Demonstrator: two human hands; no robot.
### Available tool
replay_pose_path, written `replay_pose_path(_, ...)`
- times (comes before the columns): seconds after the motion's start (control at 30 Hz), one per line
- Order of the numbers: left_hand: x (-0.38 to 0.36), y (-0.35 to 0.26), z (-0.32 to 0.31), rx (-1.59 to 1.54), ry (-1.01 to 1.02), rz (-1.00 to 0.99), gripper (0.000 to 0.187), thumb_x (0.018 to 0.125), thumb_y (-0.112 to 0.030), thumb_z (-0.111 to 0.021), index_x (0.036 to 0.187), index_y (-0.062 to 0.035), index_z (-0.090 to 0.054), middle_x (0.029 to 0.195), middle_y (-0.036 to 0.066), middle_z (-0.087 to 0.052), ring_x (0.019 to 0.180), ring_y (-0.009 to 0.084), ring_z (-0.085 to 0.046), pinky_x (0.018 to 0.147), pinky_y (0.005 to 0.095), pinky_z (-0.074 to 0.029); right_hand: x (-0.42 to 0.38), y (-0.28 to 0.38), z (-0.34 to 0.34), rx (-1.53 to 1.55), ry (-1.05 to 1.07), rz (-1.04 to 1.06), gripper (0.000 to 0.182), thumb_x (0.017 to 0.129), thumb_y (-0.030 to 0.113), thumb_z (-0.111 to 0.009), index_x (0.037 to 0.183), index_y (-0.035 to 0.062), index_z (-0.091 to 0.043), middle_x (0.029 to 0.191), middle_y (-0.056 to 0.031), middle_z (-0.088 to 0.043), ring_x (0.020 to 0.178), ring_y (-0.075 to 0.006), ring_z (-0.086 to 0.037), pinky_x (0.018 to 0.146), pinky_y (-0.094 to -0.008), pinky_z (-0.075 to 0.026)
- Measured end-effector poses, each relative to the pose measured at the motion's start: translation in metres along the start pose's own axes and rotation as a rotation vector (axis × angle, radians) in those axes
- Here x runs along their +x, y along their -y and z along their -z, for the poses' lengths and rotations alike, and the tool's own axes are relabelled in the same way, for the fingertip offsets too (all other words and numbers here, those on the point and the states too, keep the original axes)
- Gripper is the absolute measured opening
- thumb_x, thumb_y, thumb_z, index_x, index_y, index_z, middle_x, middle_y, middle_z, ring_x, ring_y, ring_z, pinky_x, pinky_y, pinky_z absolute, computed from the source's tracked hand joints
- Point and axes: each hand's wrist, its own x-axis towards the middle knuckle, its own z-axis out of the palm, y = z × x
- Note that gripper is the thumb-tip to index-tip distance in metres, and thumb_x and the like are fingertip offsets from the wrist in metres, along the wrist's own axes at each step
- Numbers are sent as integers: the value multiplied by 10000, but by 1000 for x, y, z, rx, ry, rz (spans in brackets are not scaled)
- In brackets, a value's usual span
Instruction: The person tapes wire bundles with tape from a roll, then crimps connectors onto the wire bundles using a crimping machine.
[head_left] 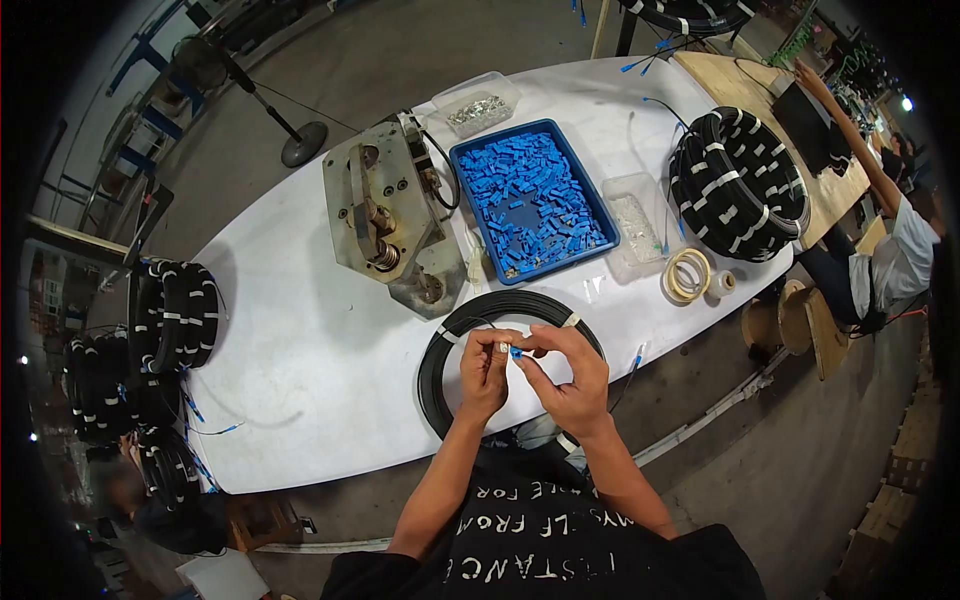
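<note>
In front of my chest, over a coil of black cable [432, 385], both hands meet at the fingertips. My left hand [484, 375] is closed, pinching the end of the black cable, with a small pale piece showing at its fingertips. Thumb and forefinger of my right hand [572, 380] close on a small blue connector [516, 353] right beside that cable end. The coil lies flat on the white table [300, 400], bound with white tape. Its other end, with a blue connector tip [638, 358], sticks out to the right.
Ahead stands a blue tray [612, 240] of blue connectors, between a metal press [385, 200] and a clear box [632, 262] of small clear parts. Another clear box [480, 100] is behind. Tape rolls [686, 276] and a cable coil [735, 185] sit right. People work at both sides.
</note>
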Motion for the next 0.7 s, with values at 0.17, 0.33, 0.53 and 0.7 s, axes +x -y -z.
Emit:
replay_pose_path(0.17,-3,5,4,-43,-1,21,96,1015,-76,-480,1083,-12,-500,1062,131,-624,974,166,-608,887,305,-473,2,3,-1,-21,-1,-6,410,735,-70,-756,1120,2,-635,929,-120,-681,781,-198,-651,726,-285,-519)
replay_pose_path(0.33,1,-4,-2,-8,-19,46,151,935,2,-494,1084,-16,-506,1050,104,-600,974,150,-565,899,267,-426,7,5,0,-92,17,51,288,733,-56,-765,1003,-10,-676,948,-130,-679,794,-220,-658,728,-300,-522)
replay_pose_path(0.53,3,9,3,97,10,-4,159,955,25,-454,1102,-22,-491,1035,107,-600,937,161,-574,878,281,-448,6,3,-5,-19,-13,-40,239,742,-11,-785,955,-9,-678,914,-115,-693,808,-216,-668,722,-296,-519)
replay_pose_path(0.7,4,28,9,134,40,-38,149,973,30,-431,1111,-1,-478,1029,119,-601,912,170,-589,856,312,-477,2,-6,-11,-114,-72,-102,213,756,24,-789,935,-7,-679,883,-101,-697,784,-193,-661,707,-283,-515)
